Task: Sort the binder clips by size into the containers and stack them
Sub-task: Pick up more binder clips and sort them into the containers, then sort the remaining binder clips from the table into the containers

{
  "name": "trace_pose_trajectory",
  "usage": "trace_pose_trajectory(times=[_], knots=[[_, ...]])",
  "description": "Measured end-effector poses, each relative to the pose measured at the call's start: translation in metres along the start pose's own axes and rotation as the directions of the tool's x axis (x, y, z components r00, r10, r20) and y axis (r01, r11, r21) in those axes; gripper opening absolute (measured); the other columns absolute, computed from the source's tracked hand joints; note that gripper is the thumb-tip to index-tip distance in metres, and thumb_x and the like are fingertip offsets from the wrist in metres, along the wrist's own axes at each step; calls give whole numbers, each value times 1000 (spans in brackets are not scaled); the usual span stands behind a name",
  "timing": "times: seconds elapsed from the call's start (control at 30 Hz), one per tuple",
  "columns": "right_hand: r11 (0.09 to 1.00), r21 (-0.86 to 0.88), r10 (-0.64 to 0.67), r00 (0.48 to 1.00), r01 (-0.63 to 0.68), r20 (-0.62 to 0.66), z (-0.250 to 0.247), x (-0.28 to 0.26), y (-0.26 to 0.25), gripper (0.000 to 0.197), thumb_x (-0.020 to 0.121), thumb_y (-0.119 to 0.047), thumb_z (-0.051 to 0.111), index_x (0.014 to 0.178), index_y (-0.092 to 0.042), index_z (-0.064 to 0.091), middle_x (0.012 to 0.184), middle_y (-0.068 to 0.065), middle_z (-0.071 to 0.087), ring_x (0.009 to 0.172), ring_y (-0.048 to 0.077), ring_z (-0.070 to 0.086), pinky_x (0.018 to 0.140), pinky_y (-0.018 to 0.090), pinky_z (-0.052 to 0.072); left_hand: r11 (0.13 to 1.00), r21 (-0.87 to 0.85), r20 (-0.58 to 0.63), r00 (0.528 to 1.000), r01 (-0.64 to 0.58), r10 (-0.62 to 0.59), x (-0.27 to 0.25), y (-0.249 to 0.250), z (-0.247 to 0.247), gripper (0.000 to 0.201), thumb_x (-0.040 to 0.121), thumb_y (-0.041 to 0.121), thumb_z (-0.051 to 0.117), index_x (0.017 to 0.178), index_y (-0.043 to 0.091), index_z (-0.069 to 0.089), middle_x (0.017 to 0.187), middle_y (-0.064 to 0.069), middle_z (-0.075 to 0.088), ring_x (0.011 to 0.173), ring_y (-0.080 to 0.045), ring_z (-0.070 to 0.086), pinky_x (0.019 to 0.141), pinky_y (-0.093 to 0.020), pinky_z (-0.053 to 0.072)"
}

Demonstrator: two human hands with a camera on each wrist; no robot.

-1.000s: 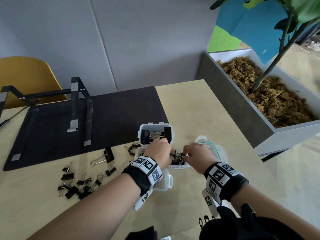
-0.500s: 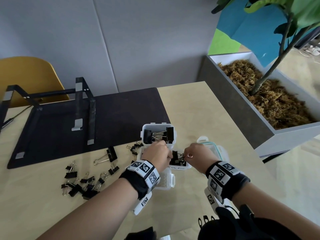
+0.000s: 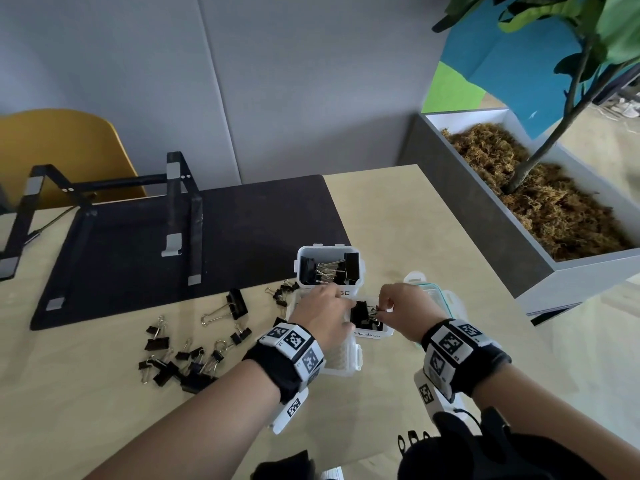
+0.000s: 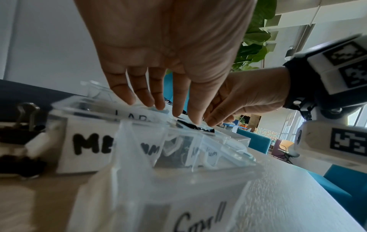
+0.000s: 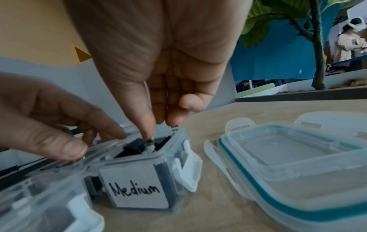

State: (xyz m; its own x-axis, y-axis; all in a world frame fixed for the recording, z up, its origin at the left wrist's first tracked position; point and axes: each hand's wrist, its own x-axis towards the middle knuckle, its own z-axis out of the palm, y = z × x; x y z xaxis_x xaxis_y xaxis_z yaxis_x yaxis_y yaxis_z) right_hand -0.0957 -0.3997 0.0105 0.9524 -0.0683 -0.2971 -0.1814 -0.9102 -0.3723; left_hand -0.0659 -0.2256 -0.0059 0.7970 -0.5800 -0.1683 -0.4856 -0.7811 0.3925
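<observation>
Black binder clips fill the small clear box marked Medium (image 5: 137,186), low in the middle of the right wrist view. The right hand (image 3: 403,311) has its thumb and finger pinched on the wire loop of one clip (image 5: 149,140) at the box's open top. The left hand (image 3: 323,315) has straight fingers resting on the box edge, holding nothing. I think the clip should be pushed down flat so a lid can fit later. More loose clips (image 3: 180,362) wait at the lower left of the head view. A lid (image 5: 294,150) lies at the right.
</observation>
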Motion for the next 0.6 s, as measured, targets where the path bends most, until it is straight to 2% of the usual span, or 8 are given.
trace_pose_trajectory(times=[0.13,0.23,0.4,0.6], knots=[[998,61,0,999,2,-32,-2,-6,-13,8,80,-17,62,82,-18,54,89,0,61,86,21,59,75,31,49,998,-48,-67,997,35,-38,-15,-11,-8,38,89,32,54,127,27,56,119,3,51,117,-18,44,103,-33,37],[997,72,-37,998,41,-57,2,-13,-32,10,80,-19,62,90,-15,62,88,-2,61,85,19,58,73,28,47,992,-95,-99,991,85,-94,-32,-27,-14,39,89,32,54,128,26,56,122,4,51,117,-18,44,102,-32,39],[985,106,-133,990,136,-36,23,-25,-62,13,83,-23,62,94,-17,63,86,-6,56,81,12,54,73,21,42,973,-144,-127,972,179,-198,-68,-65,-23,34,87,28,56,121,24,60,125,7,51,120,-15,44,103,-29,39],[983,117,-139,990,140,-12,50,-30,-88,16,86,-25,61,100,-17,63,99,-4,57,87,10,53,75,19,38,931,-143,-96,932,336,-351,-105,-123,-36,27,86,27,59,113,25,63,121,6,55,116,-15,51,95,-31,46]])
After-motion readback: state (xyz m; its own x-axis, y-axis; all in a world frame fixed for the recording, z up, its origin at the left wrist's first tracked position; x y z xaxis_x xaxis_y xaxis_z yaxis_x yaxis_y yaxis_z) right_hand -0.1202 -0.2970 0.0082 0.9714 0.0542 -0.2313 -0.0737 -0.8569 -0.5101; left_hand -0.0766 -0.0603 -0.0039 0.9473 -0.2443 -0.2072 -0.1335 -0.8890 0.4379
